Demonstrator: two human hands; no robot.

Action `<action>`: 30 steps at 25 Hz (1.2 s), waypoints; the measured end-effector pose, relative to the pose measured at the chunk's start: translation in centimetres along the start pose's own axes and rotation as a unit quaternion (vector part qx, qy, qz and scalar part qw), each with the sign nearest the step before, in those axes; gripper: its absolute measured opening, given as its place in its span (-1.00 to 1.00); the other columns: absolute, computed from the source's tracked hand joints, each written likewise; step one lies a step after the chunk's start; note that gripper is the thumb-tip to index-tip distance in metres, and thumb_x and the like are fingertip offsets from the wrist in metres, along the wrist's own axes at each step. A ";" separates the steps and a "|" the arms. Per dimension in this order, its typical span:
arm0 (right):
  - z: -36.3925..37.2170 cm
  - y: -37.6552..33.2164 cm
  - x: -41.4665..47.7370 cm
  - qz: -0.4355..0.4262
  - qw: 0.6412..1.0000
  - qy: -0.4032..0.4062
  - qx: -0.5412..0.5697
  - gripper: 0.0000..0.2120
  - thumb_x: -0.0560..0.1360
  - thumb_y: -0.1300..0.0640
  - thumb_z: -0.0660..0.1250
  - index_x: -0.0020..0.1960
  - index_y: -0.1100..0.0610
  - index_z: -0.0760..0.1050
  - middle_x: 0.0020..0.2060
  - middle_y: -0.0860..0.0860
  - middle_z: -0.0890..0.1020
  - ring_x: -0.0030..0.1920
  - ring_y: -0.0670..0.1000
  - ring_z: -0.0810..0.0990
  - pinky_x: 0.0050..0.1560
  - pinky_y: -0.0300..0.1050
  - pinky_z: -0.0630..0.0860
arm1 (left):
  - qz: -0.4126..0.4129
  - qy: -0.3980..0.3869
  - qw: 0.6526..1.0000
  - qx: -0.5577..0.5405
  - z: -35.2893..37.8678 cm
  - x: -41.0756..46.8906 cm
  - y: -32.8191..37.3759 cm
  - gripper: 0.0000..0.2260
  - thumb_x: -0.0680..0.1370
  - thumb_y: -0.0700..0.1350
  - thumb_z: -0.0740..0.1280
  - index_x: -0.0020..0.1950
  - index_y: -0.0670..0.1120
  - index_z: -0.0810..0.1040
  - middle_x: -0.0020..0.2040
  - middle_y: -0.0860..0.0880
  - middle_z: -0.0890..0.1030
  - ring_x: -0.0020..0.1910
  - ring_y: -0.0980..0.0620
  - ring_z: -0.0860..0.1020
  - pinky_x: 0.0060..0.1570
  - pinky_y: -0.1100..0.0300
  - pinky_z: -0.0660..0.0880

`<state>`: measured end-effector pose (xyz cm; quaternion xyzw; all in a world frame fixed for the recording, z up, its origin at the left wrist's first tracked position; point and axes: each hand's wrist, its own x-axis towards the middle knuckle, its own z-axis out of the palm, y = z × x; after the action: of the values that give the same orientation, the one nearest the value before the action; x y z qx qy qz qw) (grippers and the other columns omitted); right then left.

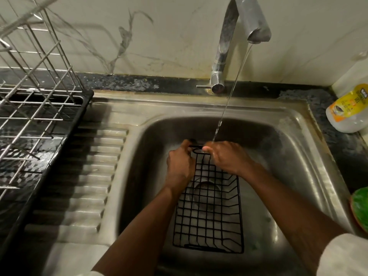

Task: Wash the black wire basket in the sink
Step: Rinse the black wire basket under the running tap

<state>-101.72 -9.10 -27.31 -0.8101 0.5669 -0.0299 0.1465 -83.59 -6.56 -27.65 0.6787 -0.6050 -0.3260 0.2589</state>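
The black wire basket (pixel 209 212) lies lengthwise in the steel sink (pixel 294 148), its far end raised toward the tap. My left hand (pixel 180 166) grips the far left corner of the basket's rim. My right hand (pixel 227 158) holds the far end at the right, thumb on the wire handle. Water runs from the chrome tap (pixel 249 18) in a thin stream (pixel 229 100) and lands on my right hand and the basket's far end. Through the mesh the sink drain (pixel 205 196) shows.
A steel dish rack on a black tray (pixel 39 120) stands left, beside the ribbed drainboard (pixel 89 176). A dish-soap bottle (pixel 350 110) lies on the counter at right. A green scrubber (pixel 361 208) sits at the right edge. The tap lever (pixel 203 87) points left.
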 end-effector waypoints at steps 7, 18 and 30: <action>0.4 0.2 0.0 0.046 0.986 0.075 0.141 -0.76 0.65 -0.04 0.25 0.16 0.00 0.65 -0.01 -0.01 0.66 -0.06 -0.04 0.61 -0.01 -0.04 0.60 | -0.005 0.022 0.995 0.100 -1.4 -0.7 -0.1 -0.67 0.53 -0.16 0.30 0.26 0.09 0.52 0.10 -0.04 0.61 -0.02 -0.07 0.63 -0.02 0.03 0.65; 0.5 -0.8 1.0 0.062 0.971 0.007 0.232 -0.50 0.55 0.27 0.37 0.45 -0.03 0.45 0.22 0.08 0.64 0.17 0.01 0.63 0.19 -0.05 0.61 | 0.114 -0.102 0.931 0.331 -2.2 3.0 2.3 -0.77 0.55 -0.06 0.33 0.18 -0.01 0.62 0.07 -0.15 0.64 0.04 -0.24 0.62 0.03 -0.04 0.58; 0.0 -2.6 0.8 -0.044 0.995 0.051 0.078 -0.84 0.51 0.03 0.23 -0.04 0.07 0.55 -0.11 0.07 0.65 -0.11 0.14 0.65 -0.12 -0.01 0.57 | 0.095 -0.143 0.972 0.163 -0.8 2.1 2.1 -0.60 0.53 -0.05 0.34 0.36 -0.06 0.44 0.08 -0.17 0.67 0.08 -0.25 0.62 0.04 0.03 0.53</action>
<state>-99.06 -8.98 -26.73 -0.8180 0.5331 -0.1215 0.1788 -84.20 -8.91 -25.81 0.5971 -0.7426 -0.2910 0.0855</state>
